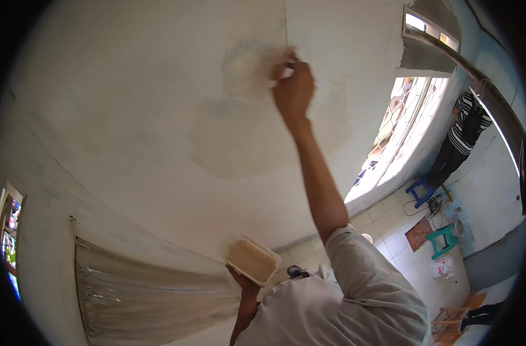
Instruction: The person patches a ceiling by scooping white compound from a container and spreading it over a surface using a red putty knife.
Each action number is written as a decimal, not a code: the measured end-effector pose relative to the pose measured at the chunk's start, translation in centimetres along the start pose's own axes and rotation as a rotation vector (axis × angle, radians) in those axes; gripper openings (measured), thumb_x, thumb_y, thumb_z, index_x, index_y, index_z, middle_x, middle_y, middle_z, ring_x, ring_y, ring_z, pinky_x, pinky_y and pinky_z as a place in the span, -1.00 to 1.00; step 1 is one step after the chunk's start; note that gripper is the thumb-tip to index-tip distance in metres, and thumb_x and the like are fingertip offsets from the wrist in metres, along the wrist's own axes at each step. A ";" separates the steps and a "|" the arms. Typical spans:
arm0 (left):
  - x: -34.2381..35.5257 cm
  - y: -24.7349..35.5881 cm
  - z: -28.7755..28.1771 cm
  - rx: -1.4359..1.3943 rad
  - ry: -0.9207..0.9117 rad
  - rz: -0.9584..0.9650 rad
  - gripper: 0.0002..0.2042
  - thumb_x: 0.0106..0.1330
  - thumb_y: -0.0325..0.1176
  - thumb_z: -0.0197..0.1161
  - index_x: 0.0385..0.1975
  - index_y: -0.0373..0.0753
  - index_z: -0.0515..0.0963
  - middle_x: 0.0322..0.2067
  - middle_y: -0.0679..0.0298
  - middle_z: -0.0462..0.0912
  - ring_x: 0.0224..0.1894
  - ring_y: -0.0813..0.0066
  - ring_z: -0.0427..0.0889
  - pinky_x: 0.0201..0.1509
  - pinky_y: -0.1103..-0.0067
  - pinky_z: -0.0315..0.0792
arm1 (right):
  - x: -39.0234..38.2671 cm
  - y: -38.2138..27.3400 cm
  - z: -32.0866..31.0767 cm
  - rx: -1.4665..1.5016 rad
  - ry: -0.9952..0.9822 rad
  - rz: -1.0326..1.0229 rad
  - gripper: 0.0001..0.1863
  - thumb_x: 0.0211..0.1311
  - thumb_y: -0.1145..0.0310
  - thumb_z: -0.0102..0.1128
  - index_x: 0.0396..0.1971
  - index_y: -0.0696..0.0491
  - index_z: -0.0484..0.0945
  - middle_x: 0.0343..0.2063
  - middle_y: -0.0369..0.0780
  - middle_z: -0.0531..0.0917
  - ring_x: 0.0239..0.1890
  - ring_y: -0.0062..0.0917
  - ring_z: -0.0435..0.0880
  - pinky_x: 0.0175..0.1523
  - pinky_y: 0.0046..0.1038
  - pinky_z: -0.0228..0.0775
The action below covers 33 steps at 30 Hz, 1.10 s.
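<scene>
The pale wall [119,127] had darker patches [234,138] left of the barred window [392,130]; the step looked like wiping or smearing there, which called for light, even strokes next. Left of that window, the right hand's [294,86] blurry fingers bent close together, holding I couldn't tell what, while lower down the left hand [244,282] held a tan tray [263,248].

"What sort of place is this?"

"A room, likely in a home, under repair: dull patches [234,138] mark the wall [142,109] around the right hand [294,89], and bare grey plaster [427,56] shows to its right."

"Why a home?"

"A curtain [153,294] hangs left of the left hand [245,284], which grips a tub [263,246]. Right of the right hand, a grilled window [389,135]; below that, a blue stool [414,190] on floor tiles [398,235]."
</scene>
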<state>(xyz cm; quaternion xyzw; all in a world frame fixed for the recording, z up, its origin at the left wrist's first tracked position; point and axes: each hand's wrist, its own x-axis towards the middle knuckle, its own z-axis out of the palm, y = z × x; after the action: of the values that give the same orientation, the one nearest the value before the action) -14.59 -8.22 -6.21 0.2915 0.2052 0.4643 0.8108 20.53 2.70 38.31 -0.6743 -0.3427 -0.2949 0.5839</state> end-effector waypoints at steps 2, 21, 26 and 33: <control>-0.8 1.3 2.2 0.137 0.049 0.114 -0.29 0.51 0.33 -0.46 0.47 0.01 0.11 0.41 0.35 0.23 0.39 0.32 0.30 0.46 0.33 0.24 | -1.3 -6.1 2.1 -0.058 -0.022 -0.123 -0.54 0.36 0.27 0.11 0.11 0.30 0.44 -0.29 0.06 0.61 -0.28 -0.14 0.65 -0.30 -0.20 0.59; 1.8 2.6 3.0 -0.167 -0.009 -0.139 -0.27 0.47 0.39 -0.39 0.47 0.04 0.13 0.41 0.36 0.24 0.39 0.29 0.30 0.44 0.25 0.26 | 3.0 6.8 -6.6 0.227 0.258 0.102 -0.69 0.49 0.33 0.03 -0.16 0.30 0.61 -0.50 -0.19 0.63 -0.48 -0.56 0.51 -0.33 -0.43 0.35; 2.4 1.3 2.2 0.102 -0.014 -0.036 -0.30 0.50 0.34 -0.44 0.48 0.04 0.09 0.40 0.36 0.24 0.41 0.30 0.26 0.48 0.28 0.21 | 4.0 5.7 -2.0 -0.171 0.122 0.015 -0.63 0.31 0.49 0.10 0.11 0.13 0.55 -0.04 -0.02 0.66 -0.15 -0.15 0.67 -0.04 -0.19 0.53; 1.6 1.6 2.7 -0.046 0.010 0.012 -0.25 0.45 0.41 -0.42 0.46 0.05 0.15 0.42 0.36 0.22 0.42 0.27 0.27 0.47 0.24 0.21 | -9.5 -9.8 9.0 0.002 -0.087 -0.576 -0.45 0.20 0.50 0.15 0.24 0.21 0.43 0.21 0.03 0.50 0.23 -0.08 0.50 -0.03 -0.29 0.65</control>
<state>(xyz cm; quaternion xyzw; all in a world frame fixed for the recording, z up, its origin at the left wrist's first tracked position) -13.19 -6.98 -3.26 0.2715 0.1969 0.4753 0.8134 7.04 11.29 35.16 -0.5606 -0.5452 -0.4189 0.4615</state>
